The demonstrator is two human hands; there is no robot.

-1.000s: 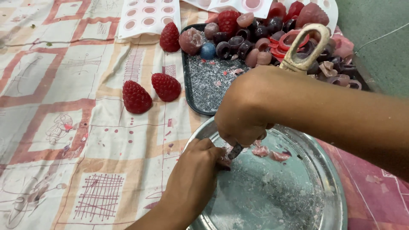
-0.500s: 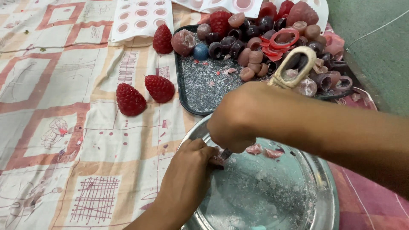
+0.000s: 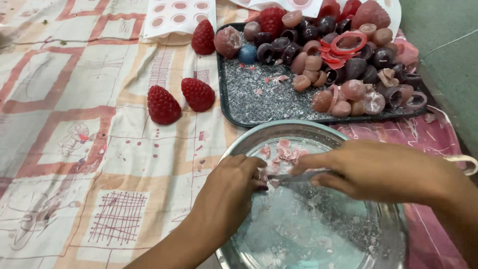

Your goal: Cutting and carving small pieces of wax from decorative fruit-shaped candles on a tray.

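Both my hands meet over a round metal plate (image 3: 234, 144) near the bottom edge. My right hand (image 3: 378, 172) grips a pair of scissors (image 3: 298, 177). Their blades point left towards my other hand, and a cream handle loop shows at the right edge. My left hand (image 3: 229, 189) has its fingertips pinched on a small pink piece (image 3: 272, 183) at the blade tips, and most of that piece is hidden. Pink shavings (image 3: 284, 152) lie in the plate just beyond my fingers.
A black tray (image 3: 249, 94) behind the plate holds several red, maroon and pink moulded shapes. Three red strawberry-shaped pieces (image 3: 163, 104) stand on the patterned cloth (image 3: 74, 149) to the left. A white mould sheet (image 3: 179, 15) lies at the back. Green floor (image 3: 443, 40) lies right.
My right hand has dropped from raised above the plate to low and flat across it. The scissor handle has swung from over the tray to the right edge. More shavings lie in the plate.
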